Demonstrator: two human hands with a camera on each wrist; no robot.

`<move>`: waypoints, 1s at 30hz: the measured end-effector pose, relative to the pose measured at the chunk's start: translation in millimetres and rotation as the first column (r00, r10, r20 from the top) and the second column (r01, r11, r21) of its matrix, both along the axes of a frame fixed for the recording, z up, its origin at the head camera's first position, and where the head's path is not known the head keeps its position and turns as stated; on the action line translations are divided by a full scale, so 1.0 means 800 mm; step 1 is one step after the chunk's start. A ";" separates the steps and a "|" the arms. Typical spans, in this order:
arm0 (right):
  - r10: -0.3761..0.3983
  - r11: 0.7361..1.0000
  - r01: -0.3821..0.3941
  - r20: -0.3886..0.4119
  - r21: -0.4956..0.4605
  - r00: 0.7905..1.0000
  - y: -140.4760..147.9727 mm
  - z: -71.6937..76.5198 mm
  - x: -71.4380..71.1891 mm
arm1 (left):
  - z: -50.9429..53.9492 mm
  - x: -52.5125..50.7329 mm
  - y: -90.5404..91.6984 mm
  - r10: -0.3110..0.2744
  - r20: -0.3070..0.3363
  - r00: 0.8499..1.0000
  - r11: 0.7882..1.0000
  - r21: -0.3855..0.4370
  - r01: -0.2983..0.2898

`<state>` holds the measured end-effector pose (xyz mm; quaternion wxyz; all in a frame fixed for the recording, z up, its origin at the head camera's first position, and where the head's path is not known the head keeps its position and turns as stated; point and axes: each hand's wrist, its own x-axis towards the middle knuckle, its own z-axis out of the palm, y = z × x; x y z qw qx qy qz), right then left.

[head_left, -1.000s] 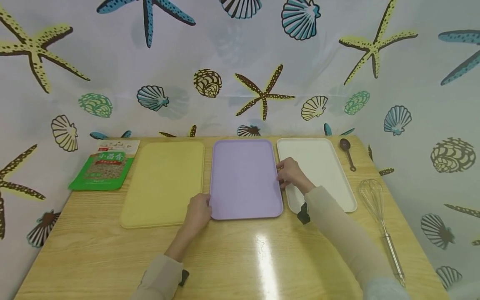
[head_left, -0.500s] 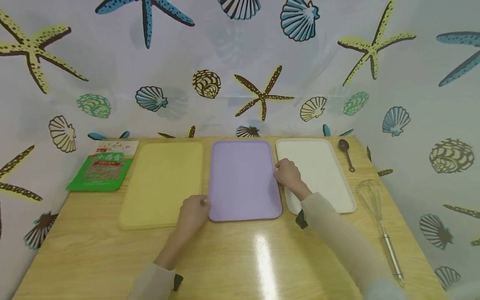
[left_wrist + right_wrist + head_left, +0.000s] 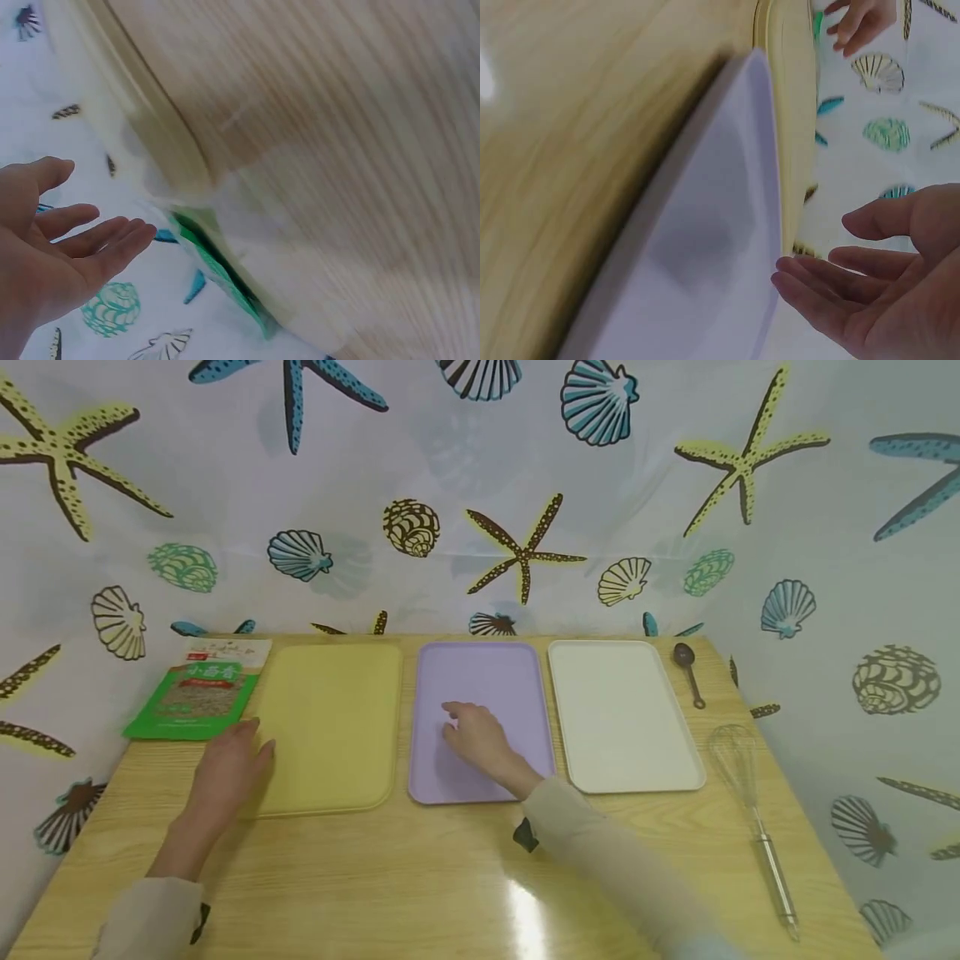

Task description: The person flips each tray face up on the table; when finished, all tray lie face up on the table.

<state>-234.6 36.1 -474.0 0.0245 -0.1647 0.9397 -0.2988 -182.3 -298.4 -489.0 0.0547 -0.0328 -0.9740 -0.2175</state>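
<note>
My left hand (image 3: 227, 770) is over the near left edge of the yellow tray (image 3: 330, 718), fingers spread and relaxed, holding nothing. A green and white packet (image 3: 201, 693) printed with characters lies just beyond its fingertips. Above the purple tray (image 3: 450, 777) hangs my right hand (image 3: 482, 739), its fingers loosely bent with nothing between them. In the right wrist view, thumb and fingers (image 3: 817, 300) stand apart. The left wrist view shows the left hand (image 3: 67, 247) with a gap between thumb and fingers.
A white tray (image 3: 626, 718) lies right of the purple one. Beyond it are a dark brown spoon (image 3: 688, 672) and a metal whisk (image 3: 757, 827). A shell-patterned cloth (image 3: 450, 460) hangs behind the wooden table (image 3: 360, 885).
My left hand has let go of the purple tray's edge and moved left toward the packet. My right hand has left the tray's right edge and moved left above it.
</note>
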 end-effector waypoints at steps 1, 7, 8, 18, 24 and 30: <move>0.026 1.000 -0.025 0.016 -0.014 1.000 -0.013 -0.002 0.002 | -0.002 -0.002 -0.008 0.004 -0.002 1.000 0.999 -0.033 -0.004; 0.156 0.987 -0.154 0.050 -0.039 0.986 -0.082 -0.009 0.004 | -0.001 -0.006 -0.021 0.035 0.093 0.995 0.996 -0.091 -0.026; 0.158 0.987 -0.158 0.034 -0.013 0.987 -0.091 -0.010 0.004 | 0.001 -0.006 -0.021 0.042 0.117 0.992 0.995 -0.090 -0.031; 0.117 0.938 -0.097 -0.040 0.332 0.992 -0.134 -0.026 0.005 | -0.005 -0.007 -0.025 0.029 0.163 0.986 0.994 -0.113 -0.010; 0.103 0.910 -0.070 -0.060 0.409 0.993 -0.139 -0.023 0.008 | -0.012 -0.010 -0.025 -0.019 0.121 0.992 0.994 -0.101 0.032; 0.013 0.971 -0.023 0.043 0.240 0.999 -0.142 -0.022 0.010 | -0.010 -0.015 -0.022 -0.016 0.131 0.991 0.995 -0.099 0.029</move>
